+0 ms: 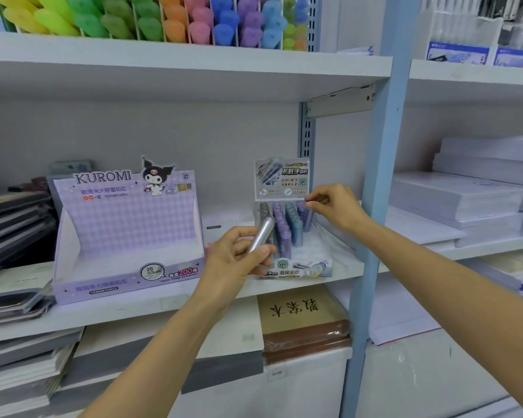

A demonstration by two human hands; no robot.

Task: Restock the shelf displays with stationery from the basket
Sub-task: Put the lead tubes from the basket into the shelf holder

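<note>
We see a silver lead tube (262, 233) in the left hand (234, 257), tilted with its top leaning right. The fingers (242, 235) curl round its lower half and the thumb presses against it from the front. It is held just in front of the small lead display (310, 265), which stands on the middle shelf (151, 309) near that shelf's right end. The display's rows of purple, teal and grey tubes stand upright, and a printed header card (281, 178) rises behind them.

The right hand (335, 208) reaches to the back right corner of the display. Its fingertips (314, 203) pinch the top of a purple tube (308, 220) that stands in the rightmost row.

Left of the display sits a lilac Kuromi carton (124, 233), its open front facing us. Beyond the carton, dark notebooks (12, 224) lie stacked. The shelf above (178, 70) carries a rainbow row of coloured pieces (151, 19) in dividers.

A pale blue upright (378, 191) closes the bay on the right. Past the upright, white paper stacks (465, 200) fill the neighbouring shelves. Below the middle shelf we see a brown wrapped pack (304, 324) with brush lettering, lying among grey and white pads.
</note>
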